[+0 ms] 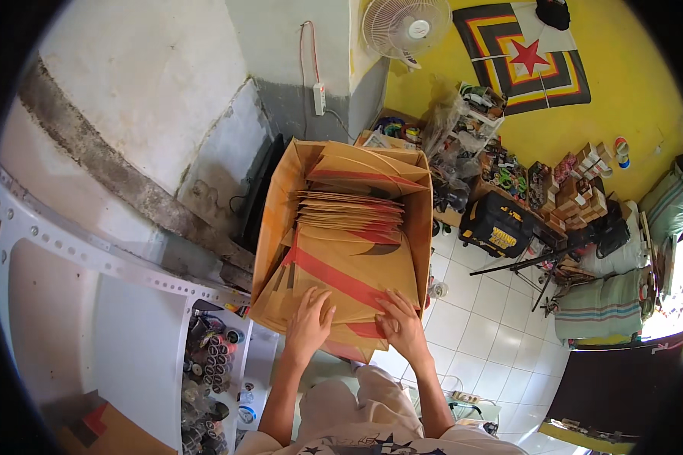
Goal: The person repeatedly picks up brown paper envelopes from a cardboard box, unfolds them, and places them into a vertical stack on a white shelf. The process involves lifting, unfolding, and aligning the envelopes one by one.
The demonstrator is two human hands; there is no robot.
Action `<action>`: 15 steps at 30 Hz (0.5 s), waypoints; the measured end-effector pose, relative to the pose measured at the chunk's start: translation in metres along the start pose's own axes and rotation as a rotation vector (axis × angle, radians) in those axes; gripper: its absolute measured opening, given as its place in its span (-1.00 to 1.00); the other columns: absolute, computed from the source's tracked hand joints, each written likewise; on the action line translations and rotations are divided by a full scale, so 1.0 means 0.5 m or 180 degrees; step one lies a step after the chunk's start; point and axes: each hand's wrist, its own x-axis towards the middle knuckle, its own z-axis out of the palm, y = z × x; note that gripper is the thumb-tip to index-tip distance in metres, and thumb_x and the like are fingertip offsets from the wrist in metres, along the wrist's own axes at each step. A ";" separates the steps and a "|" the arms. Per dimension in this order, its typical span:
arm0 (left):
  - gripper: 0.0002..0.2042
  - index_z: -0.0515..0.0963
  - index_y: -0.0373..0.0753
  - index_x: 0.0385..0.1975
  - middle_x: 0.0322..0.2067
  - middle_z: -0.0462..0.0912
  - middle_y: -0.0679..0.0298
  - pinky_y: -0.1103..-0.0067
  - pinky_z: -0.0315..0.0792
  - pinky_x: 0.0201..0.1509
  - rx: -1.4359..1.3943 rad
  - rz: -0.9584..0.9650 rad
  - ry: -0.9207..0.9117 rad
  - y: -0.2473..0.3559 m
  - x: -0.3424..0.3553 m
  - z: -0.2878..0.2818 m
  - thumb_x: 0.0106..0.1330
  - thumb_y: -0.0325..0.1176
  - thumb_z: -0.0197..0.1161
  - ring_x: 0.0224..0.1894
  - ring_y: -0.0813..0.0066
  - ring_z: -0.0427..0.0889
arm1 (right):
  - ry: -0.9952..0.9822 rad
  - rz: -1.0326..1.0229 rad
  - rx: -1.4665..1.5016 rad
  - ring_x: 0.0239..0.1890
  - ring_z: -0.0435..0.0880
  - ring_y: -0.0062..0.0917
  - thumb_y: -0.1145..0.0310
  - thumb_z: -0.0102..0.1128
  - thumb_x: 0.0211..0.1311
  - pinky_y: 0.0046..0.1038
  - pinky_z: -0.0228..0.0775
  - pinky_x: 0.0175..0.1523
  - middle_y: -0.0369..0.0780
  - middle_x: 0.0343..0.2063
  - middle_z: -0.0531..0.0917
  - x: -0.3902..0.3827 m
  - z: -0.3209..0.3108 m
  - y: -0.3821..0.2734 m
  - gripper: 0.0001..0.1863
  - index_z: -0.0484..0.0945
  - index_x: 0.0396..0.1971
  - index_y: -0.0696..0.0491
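A large open cardboard box stands in front of me, filled with flat brown cardboard pieces. A stack of folded cardboard lies across its middle, its edges facing me. Nearer to me, a wide brown sheet with a red stripe slopes over the front of the box. My left hand rests on the left part of this sheet, fingers stretched out. On the right, my right hand touches the sheet near the end of the red stripe, its fingers apart and slightly bent. The undersides of both hands are hidden.
A white perforated metal shelf with small goods stands at the left. Beyond the box, to the right, are a crowded rack, a black bag, a tripod and stacked small boxes. White floor tiles lie right of the box.
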 end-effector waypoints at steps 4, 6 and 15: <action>-0.48 0.57 -0.03 0.40 0.52 0.38 0.05 0.12 0.50 0.42 0.0018 0.0105 -0.0146 0.033 0.020 -0.025 0.48 -0.10 0.43 0.45 -0.09 0.50 | -0.0142 0.0120 0.0544 0.50 0.49 0.03 0.59 0.33 0.35 -0.11 0.42 0.52 0.01 0.44 0.56 0.007 -0.027 -0.018 -0.52 0.68 0.26 0.05; -0.43 0.55 0.03 0.44 0.55 0.34 0.05 0.10 0.52 0.40 0.0026 0.0208 -0.0179 0.045 0.023 -0.025 0.45 -0.09 0.46 0.43 -0.12 0.53 | -0.0194 0.0245 0.0677 0.46 0.56 -0.02 0.58 0.34 0.37 -0.16 0.44 0.50 0.00 0.41 0.59 0.008 -0.035 -0.024 -0.53 0.68 0.27 0.06; -0.59 0.71 -0.06 0.28 0.51 0.43 0.00 0.14 0.59 0.31 -0.0580 0.0352 -0.0127 0.092 0.011 -0.045 0.45 -0.46 0.34 0.30 -0.15 0.65 | -0.0084 0.0191 0.1301 0.32 0.69 -0.20 0.59 0.34 0.42 -0.37 0.67 0.21 -0.05 0.35 0.65 0.022 -0.075 -0.127 -0.56 0.69 0.27 0.04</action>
